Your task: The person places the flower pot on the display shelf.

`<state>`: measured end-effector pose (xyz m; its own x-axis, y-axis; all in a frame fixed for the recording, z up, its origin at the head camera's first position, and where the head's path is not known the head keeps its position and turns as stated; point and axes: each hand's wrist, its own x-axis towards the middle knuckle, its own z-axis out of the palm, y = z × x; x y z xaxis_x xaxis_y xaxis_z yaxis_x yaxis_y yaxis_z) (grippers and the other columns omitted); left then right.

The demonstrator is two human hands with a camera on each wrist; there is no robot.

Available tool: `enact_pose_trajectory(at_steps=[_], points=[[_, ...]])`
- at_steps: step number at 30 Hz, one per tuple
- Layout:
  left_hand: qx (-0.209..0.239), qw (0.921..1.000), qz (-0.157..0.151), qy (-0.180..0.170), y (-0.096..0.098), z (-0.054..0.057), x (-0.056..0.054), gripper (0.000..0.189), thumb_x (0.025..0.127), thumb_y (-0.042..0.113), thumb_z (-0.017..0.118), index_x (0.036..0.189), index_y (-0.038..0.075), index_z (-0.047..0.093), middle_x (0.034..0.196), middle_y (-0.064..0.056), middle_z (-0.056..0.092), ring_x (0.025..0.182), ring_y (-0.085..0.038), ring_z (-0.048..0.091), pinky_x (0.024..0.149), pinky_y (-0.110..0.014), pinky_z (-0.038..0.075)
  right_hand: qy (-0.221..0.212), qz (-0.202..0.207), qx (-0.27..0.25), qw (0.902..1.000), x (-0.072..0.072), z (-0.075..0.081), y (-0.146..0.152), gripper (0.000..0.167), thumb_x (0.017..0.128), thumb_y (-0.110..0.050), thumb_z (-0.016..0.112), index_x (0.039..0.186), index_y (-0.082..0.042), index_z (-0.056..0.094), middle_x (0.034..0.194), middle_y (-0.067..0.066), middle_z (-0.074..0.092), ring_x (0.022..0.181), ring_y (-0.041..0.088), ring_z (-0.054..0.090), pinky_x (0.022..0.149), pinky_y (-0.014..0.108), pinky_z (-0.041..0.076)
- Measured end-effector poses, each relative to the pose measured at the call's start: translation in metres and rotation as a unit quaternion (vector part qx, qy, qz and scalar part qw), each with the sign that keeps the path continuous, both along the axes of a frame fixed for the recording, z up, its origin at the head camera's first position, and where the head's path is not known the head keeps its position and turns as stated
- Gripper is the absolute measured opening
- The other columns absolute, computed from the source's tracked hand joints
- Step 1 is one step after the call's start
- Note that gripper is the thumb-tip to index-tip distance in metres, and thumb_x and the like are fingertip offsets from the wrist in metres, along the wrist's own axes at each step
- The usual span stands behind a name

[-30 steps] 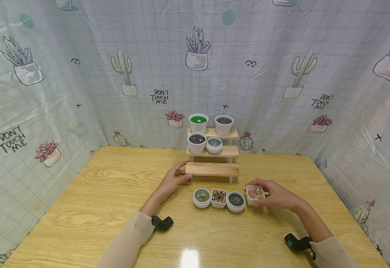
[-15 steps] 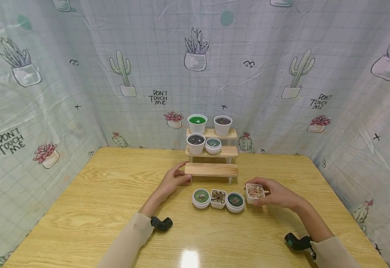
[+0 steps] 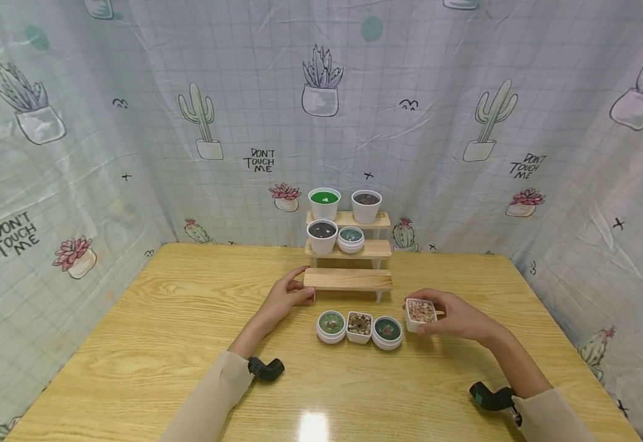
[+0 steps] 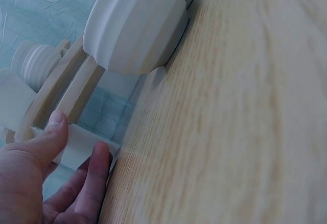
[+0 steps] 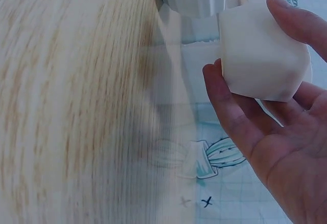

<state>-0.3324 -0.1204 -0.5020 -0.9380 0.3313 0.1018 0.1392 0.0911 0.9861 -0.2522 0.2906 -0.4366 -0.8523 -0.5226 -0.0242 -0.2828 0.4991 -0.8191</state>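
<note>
**Head view bright, wrist views cool and soft**

Head: even light; white glare patch (image 3: 312, 426) on the wood-grain tabletop (image 3: 150, 344), bottom centre. Creases in the printed curtain (image 3: 249, 104) catch faint highlights. Wrist views: dimmer, bluish, low contrast, fine detail soft. Right wrist: tabletop carries a hazy shadow near the square white pot (image 5: 263, 55) and a blurred reflection of the curtain.
</note>
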Motion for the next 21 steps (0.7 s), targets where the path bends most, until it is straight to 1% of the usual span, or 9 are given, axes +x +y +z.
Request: enact_pose_trajectory(at_steps=[9,21], points=[[-0.001,1.0000,0.001,-0.001,-0.0002,-0.0010,-0.0001,0.069,0.101,0.013,0.068,0.161,0.014,0.035,0.115,-0.020,0.066,0.095,-0.023,0.075,0.091,-0.035,0.065,0.008,-0.006,-0.002,0.9999,0.0011,0.0033,-0.0001,0.067,0.088,-0.020,0.083,0.144,0.000,0.053,0.129,0.018,0.061,0.104,0.016,0.060,0.085,0.023,0.053],[0.004,1.0000,-0.001,0.000,-0.0001,-0.0014,-0.0019,0.069,0.100,0.012,0.069,0.161,0.013,0.036,0.114,-0.019,0.066,0.095,-0.021,0.075,0.090,-0.034,0.065,0.004,-0.012,-0.011,0.9999,0.0007,0.0039,0.0006,0.067,0.089,-0.019,0.082,0.145,0.001,0.052,0.130,0.018,0.061,0.106,0.017,0.060,0.086,0.023,0.055]])
